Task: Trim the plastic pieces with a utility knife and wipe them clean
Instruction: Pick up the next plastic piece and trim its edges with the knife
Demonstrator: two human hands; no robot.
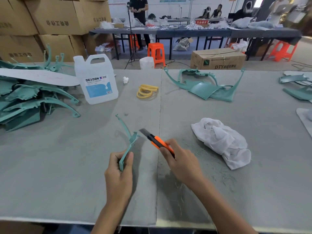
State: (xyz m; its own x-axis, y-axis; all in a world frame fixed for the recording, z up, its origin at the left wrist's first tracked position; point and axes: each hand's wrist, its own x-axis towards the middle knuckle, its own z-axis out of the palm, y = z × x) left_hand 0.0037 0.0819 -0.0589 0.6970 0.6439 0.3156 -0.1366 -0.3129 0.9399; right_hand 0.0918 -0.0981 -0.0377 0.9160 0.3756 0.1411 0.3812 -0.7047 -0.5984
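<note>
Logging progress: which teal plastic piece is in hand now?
The thin curved teal plastic piece gripped by the left hand, near the blade of the orange utility knife; the others lie in heaps on the grey table.

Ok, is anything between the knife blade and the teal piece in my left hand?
Nothing visible. The utility knife points its blade at the plastic piece across a bare gap; the white cloth lies off to the right.

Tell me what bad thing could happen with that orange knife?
The utility knife in the right hand has its blade out, pointing at the teal plastic piece that the left hand holds; a slip could cut fingers. The piece is thin and curved, so a hard cut might gouge or snap it.
</note>
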